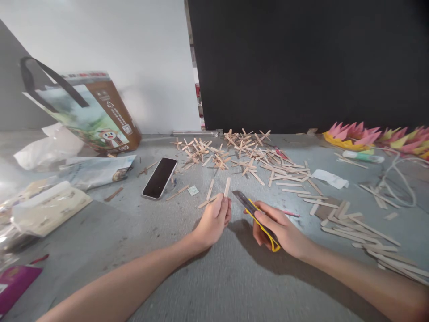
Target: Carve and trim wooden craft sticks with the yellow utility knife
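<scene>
A: Where's the stick [227,187]?

B: In the left hand [212,221], fingers clamped on its lower part, free end pointing to about twelve o'clock

A: And the right hand [278,226]?

B: Wrapped round the cutter [248,205], thumb pressing its yellow body, blade [240,197] aimed near eleven o'clock, close to the stick but apart from it

A: How would you handle that?

B: I'd keep the left hand out of the blade's path, back the stick against the table [201,295] and take light, repeated strokes. Thin wood could split along the grain if forced, and less exposed blade would probably flex less

A: What's it all made of?

B: Flat, pale wood, by the look of it: slim loose sticks [350,235] at three o'clock, spiky crossed sticks [243,150] at twelve. The table is grey and speckled. A glossy black phone [160,178] lies at ten; pointed pink petals [351,134], seemingly paper, at two
</scene>
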A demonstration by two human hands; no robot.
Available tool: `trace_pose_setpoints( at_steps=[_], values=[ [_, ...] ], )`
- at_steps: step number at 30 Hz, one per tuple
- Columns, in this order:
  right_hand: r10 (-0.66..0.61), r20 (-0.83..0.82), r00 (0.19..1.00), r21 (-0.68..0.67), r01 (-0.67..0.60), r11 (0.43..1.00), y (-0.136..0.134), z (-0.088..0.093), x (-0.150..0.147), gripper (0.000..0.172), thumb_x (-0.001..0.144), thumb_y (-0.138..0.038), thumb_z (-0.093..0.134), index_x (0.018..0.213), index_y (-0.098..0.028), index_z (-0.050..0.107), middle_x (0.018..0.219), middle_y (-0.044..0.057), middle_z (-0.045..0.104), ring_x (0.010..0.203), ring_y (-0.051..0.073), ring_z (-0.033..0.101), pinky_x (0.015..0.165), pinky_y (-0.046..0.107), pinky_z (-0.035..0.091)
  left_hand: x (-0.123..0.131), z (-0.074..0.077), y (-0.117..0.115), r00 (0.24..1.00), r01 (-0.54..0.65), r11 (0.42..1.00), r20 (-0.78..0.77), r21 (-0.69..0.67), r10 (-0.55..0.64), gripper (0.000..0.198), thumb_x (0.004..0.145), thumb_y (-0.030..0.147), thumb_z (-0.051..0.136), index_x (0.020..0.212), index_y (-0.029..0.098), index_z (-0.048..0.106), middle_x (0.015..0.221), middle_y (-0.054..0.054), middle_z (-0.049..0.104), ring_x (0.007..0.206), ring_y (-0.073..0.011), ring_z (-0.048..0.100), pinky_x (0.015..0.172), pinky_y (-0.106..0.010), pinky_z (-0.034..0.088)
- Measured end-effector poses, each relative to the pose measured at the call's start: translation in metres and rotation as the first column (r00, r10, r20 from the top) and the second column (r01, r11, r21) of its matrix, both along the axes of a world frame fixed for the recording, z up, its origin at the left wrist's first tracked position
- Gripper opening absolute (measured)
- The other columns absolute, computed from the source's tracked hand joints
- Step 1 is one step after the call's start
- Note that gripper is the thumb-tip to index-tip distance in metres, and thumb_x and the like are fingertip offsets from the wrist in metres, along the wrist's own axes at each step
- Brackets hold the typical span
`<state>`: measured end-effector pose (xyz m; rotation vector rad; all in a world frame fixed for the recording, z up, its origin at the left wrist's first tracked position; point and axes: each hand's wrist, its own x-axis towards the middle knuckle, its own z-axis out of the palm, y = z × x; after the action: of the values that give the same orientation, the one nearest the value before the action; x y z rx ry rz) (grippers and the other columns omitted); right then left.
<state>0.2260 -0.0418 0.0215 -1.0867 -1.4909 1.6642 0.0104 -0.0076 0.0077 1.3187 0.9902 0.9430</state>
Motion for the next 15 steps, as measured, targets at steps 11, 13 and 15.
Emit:
trace_pose_setpoints(
  at_steps=[11, 13, 15],
  values=[
    [0.013, 0.071, 0.997, -0.028, -0.011, 1.0, -0.0047, -0.003, -0.0029, 0.051, 0.104, -0.064, 0.045, 0.129, -0.02, 0.052, 0.066, -0.002, 0.064, 0.053, 0.013, 0.053, 0.046, 0.02, 0.04, -0.0045, -0.0016, 0.0003, 0.974, 0.076, 0.983, -0.225, 0.17, -0.036, 0.042, 0.109, 0.052, 0.028, 0.08, 0.024, 0.039, 0.06, 0.007, 0.04, 0.05, -0.0108, 0.036, 0.051, -0.024, 0.031],
    [0.012, 0.076, 0.997, -0.032, -0.01, 0.999, -0.0048, -0.0029, -0.0033, 0.051, 0.104, -0.065, 0.044, 0.128, -0.02, 0.052, 0.067, -0.002, 0.064, 0.053, 0.013, 0.052, 0.044, 0.02, 0.039, -0.0046, -0.0019, 0.0004, 0.971, 0.076, 0.981, -0.238, 0.176, -0.032, 0.042, 0.109, 0.052, 0.028, 0.08, 0.024, 0.039, 0.06, 0.007, 0.041, 0.051, -0.011, 0.037, 0.051, -0.024, 0.031],
    [0.012, 0.08, 0.997, -0.031, -0.009, 0.999, -0.0051, -0.0028, -0.0039, 0.051, 0.104, -0.065, 0.044, 0.129, -0.02, 0.051, 0.067, -0.002, 0.063, 0.053, 0.013, 0.053, 0.044, 0.02, 0.04, -0.0047, -0.0034, 0.0004, 0.968, 0.075, 0.979, -0.25, 0.192, -0.025, 0.041, 0.109, 0.051, 0.028, 0.08, 0.024, 0.039, 0.061, 0.006, 0.042, 0.051, -0.0111, 0.038, 0.052, -0.024, 0.031]
  ],
)
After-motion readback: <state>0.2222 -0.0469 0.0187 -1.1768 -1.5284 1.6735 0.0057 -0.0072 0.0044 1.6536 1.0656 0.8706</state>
